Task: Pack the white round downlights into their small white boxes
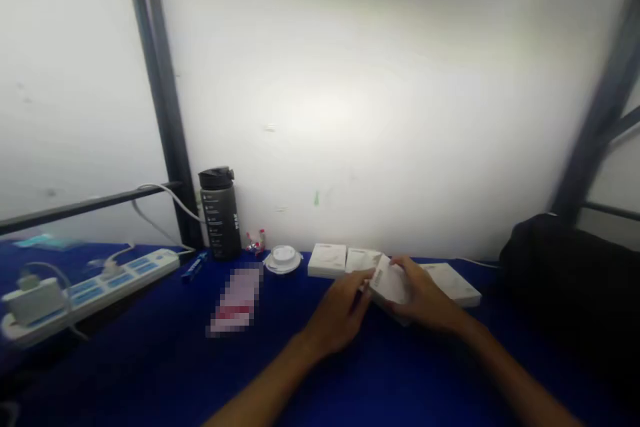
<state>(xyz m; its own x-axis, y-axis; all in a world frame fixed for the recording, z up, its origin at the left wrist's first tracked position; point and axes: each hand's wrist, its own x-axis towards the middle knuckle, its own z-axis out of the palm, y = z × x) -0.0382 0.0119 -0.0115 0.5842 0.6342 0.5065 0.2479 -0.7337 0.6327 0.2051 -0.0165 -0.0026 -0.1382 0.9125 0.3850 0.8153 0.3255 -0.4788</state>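
Tilted between my two hands is a small white box [393, 282] with fine print along its left edge. My right hand [427, 297] grips it from the right, thumb and fingers on opposite sides. My left hand [337, 313] is closed at the left edge of the same box, its fingertips partly hidden. Behind lie a flat white box [327, 259] and a second white box [361, 257], which my hands partly cover. Another white box [454, 283] rests beyond my right hand. A coiled white cable [283, 257] sits left of the boxes.
A dark bottle [220, 217] stands by the metal post. Near it are a blue packet [194, 267], small red wrappers [256, 242] and a blurred pink item [237, 300]. A power strip [120, 280] with plugs lies left. A black bag-like bulk [560, 293] fills the right.
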